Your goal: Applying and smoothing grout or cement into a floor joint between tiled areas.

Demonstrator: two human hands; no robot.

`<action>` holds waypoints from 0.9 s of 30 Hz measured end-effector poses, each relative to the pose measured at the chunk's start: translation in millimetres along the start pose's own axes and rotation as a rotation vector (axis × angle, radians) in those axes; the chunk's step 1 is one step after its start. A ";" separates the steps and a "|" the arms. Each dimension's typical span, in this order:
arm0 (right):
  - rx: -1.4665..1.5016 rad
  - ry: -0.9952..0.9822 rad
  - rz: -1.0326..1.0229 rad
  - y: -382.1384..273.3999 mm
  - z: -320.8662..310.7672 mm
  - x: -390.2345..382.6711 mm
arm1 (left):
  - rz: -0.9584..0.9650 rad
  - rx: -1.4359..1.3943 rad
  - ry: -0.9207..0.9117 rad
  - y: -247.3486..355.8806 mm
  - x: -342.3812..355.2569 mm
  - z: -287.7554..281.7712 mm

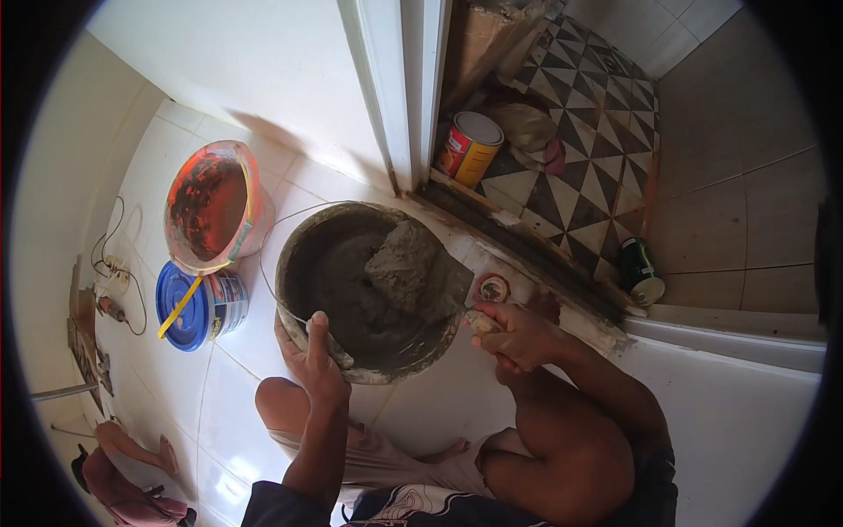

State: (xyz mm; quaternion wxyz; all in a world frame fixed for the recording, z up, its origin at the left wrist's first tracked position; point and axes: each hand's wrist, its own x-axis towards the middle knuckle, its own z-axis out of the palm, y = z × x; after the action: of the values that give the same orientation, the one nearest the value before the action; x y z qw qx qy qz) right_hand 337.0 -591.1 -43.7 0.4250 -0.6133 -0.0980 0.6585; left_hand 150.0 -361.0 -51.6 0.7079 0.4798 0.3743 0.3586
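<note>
A round bucket (296,237) of wet grey mortar (338,285) stands on the floor in front of my crossed legs. My left hand (318,360) grips its near left rim, thumb over the top and fingers down the outside. In my right hand (518,338), closed at the bucket's right side, is the worn handle of a trowel (450,285). Its mortar-coated blade reaches over the right rim, beside a raised heap of mortar (404,263). The bucket's thin wire handle (263,250) arcs out to the left.
An orange-stained tub (255,206) and a blue-lidded pail (184,307) with a yellow handle stand left. A tape roll (492,288) lies by the doorway sill (527,255). Beyond are a paint can (472,145), a cloth (527,132) and a green can (641,270). Another person (132,479) sits lower left.
</note>
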 end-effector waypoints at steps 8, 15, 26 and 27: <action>0.135 -0.012 0.007 -1.6 -4.3 0.0 | 0.010 0.054 0.101 -13.5 0.3 -19.8; 0.231 0.112 -0.053 -6.2 -24.2 -20.3 | -0.127 -0.009 0.085 -14.6 17.2 -87.5; -0.908 0.939 -0.434 35.0 -69.7 68.0 | -0.126 -0.005 0.074 -33.6 18.8 -112.8; -0.915 0.931 -0.425 37.6 -68.8 79.1 | -0.136 0.011 0.080 -33.7 18.8 -112.9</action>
State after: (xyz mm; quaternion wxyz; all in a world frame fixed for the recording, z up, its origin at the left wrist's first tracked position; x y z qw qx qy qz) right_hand 390.7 -587.5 -141.2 0.2409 -0.9177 -0.2917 0.1213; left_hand 65.0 -307.8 -116.3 0.7125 0.4426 0.4358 0.3264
